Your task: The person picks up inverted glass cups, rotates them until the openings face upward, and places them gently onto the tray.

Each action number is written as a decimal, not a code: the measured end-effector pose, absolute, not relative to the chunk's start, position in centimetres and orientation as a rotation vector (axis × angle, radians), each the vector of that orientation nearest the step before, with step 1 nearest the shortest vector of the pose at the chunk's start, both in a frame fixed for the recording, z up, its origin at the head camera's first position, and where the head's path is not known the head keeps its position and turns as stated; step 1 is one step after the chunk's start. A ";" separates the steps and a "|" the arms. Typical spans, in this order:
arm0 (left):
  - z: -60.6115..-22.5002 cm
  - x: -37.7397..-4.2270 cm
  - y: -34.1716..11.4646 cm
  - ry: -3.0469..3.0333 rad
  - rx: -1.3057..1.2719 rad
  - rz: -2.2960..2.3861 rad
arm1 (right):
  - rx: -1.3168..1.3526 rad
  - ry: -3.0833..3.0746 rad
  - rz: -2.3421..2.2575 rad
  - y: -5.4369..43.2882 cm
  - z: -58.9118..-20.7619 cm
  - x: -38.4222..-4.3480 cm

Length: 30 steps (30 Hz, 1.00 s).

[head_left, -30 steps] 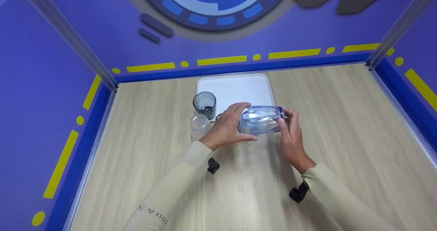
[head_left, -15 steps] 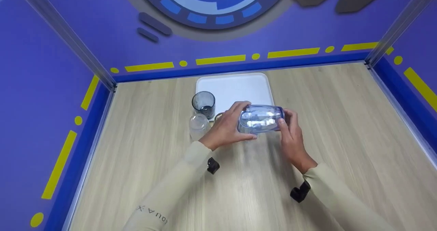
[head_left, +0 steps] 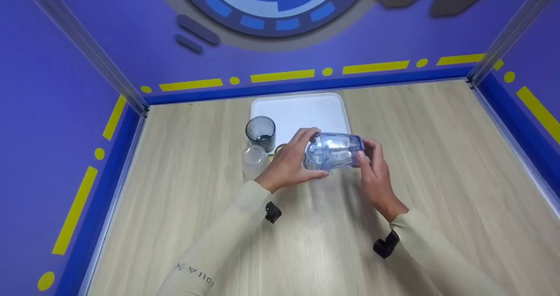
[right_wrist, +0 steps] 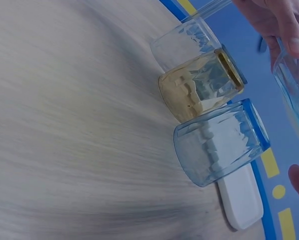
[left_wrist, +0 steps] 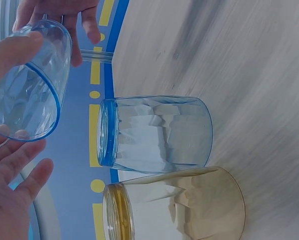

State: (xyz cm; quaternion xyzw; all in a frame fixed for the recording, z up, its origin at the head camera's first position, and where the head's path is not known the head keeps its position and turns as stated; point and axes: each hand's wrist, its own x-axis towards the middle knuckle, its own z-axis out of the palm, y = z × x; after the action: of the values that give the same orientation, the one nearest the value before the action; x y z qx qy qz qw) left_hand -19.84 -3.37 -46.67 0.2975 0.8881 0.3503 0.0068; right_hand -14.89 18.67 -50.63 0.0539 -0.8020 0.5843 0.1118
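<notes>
1. Near the centre of the head view, your two hands hold a blue glass [head_left: 339, 150] on its side, raised above the pale wood table [head_left: 197, 156].
2. Your left hand [head_left: 286, 164] grips the glass near its rim, with the thumb on one side and the fingers on the other. The glass's mouth faces this hand.
3. Your right hand [head_left: 377, 175] grips the opposite end, its thumb on the near side of the glass.
4. Below the held glass, a second blue glass [right_wrist: 219, 145] stands on the table, its thick blue end uppermost. It is in the middle of the left wrist view and right of centre in the right wrist view.
5. Just beside it stands an amber glass [right_wrist: 199, 87], mostly hidden behind your left hand in the head view.
6. Left of your left hand in the head view are a clear glass [head_left: 253, 161] and, just above it, a dark grey glass [head_left: 262, 134]. The grey one overlaps the tray's lower left corner; whether it stands on the tray is hard to tell.
7. The white tray [head_left: 302, 107] lies at upper centre, near the purple wall [head_left: 297, 57] with yellow dashes and dots.
8. Cream sleeves [head_left: 232, 226] cover your arms.
</notes>
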 end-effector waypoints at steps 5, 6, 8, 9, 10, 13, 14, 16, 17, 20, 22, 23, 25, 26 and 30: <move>-46.7 -19.9 -3.5 2.805 0.928 1.099 | 0.152 -2.333 1.708 19.0 -50.7 -15.1; -46.7 -19.9 -3.5 2.806 0.932 1.101 | 0.156 -2.324 1.708 19.0 -50.7 -15.1; -46.7 -20.0 -3.6 2.806 0.942 1.110 | 0.162 -2.307 1.709 19.1 -50.5 -15.1; -46.7 -20.0 -3.6 2.808 0.948 1.112 | 0.163 -2.301 1.707 19.1 -50.5 -15.1; -46.7 -20.0 -3.6 2.808 0.955 1.116 | 0.165 -2.297 1.704 19.1 -50.4 -15.1; -46.6 -20.0 -3.6 2.811 0.966 1.124 | 0.157 -2.307 1.681 19.1 -49.9 -15.0; -46.6 -20.0 -3.6 2.810 0.968 1.129 | 0.155 -2.309 1.670 19.1 -49.9 -15.0; -46.6 -20.0 -3.6 2.806 0.965 1.137 | 0.145 -2.313 1.651 19.2 -50.0 -15.1; -46.5 -20.0 -3.5 2.805 0.962 1.140 | 0.138 -2.316 1.641 19.2 -50.0 -15.1; -46.4 -20.0 -3.5 2.804 0.953 1.147 | 0.122 -2.310 1.626 19.4 -50.3 -15.3; -46.3 -20.0 -3.5 2.806 0.957 1.152 | 0.105 -2.315 1.628 19.3 -50.1 -15.2; -46.3 -20.0 -3.6 2.810 0.962 1.153 | 0.097 -2.319 1.628 19.3 -49.9 -15.2; -46.4 -20.1 -3.6 2.817 0.975 1.155 | 0.087 -2.318 1.632 19.0 -49.0 -14.9; -46.4 -20.1 -3.6 2.820 0.981 1.155 | 0.084 -2.321 1.629 18.8 -48.7 -14.7; -46.4 -20.1 -3.6 2.834 0.992 1.142 | 0.087 -2.324 1.616 18.3 -47.1 -14.0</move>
State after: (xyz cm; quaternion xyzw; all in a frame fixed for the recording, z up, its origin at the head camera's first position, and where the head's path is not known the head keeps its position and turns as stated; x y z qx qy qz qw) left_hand -20.06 -3.60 -46.38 0.3086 0.8817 0.3552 -0.0353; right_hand -14.04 18.27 -47.10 0.0305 -0.8109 0.5637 0.1541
